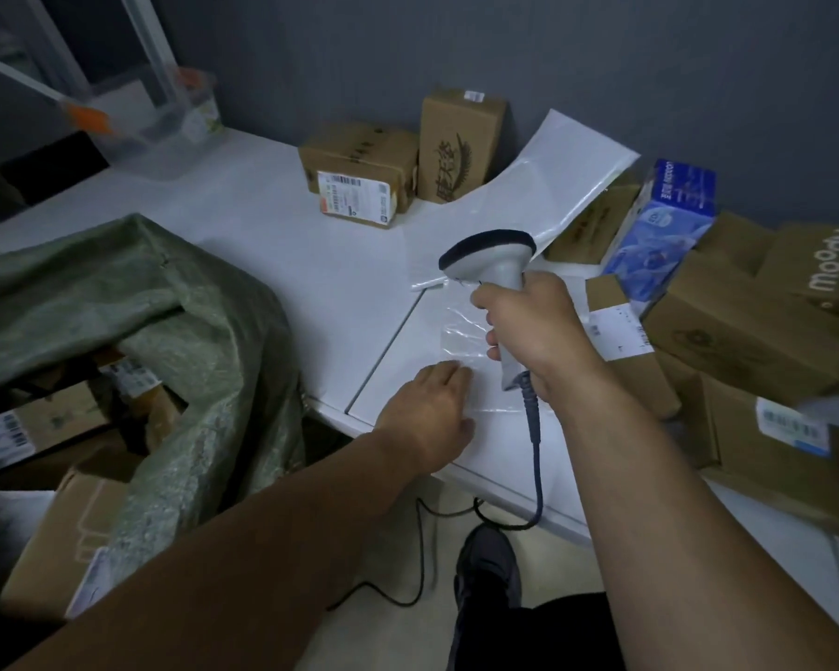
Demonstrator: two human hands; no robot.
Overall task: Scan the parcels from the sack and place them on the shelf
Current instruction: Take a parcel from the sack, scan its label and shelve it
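My right hand (536, 329) grips the handle of a grey barcode scanner (492, 259), its head pointing away over the white table (311, 254). Its dark cable (536, 457) hangs off the table edge. My left hand (429, 411) lies palm down on a flat clear plastic parcel (461, 331) near the table's front edge, fingers together. A green woven sack (165, 322) stands open at the left, with several cardboard parcels (64, 418) inside. No shelf is in view.
Two brown boxes (359, 174) (458, 142) stand at the back by the grey wall. A white plastic mailer (553, 176) leans over boxes at the right, beside a blue box (664, 220) and a pile of brown cartons (747, 326). A clear container (165, 123) sits far left.
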